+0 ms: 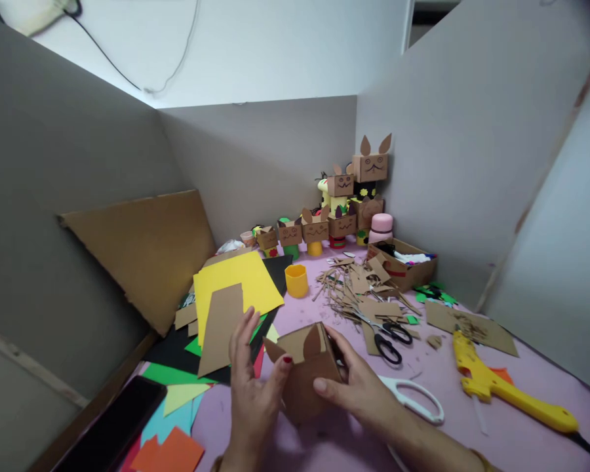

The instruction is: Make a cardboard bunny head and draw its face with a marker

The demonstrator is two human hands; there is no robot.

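A small brown cardboard box (311, 392) with two pointed cardboard ears (312, 343) is held low over the front of the table. My right hand (350, 381) grips its right side, thumb on the near face and the other fingers partly hidden behind. At the box's left, my left hand (255, 377) has its fingers raised and apart. Its thumb tip lies against the box near the left ear (274, 351); whether it presses there I cannot tell. White-handled scissors (420, 400) lie beside my right wrist, partly covered by it.
A yellow glue gun (509, 387) lies at right. Black-handled scissors (388, 344) rest by cardboard scraps (358, 282). Behind stand several box-headed figures (315, 229) and a yellow paper ring (296, 280). Coloured paper sheets (255, 282) and a phone (115, 426) occupy the left.
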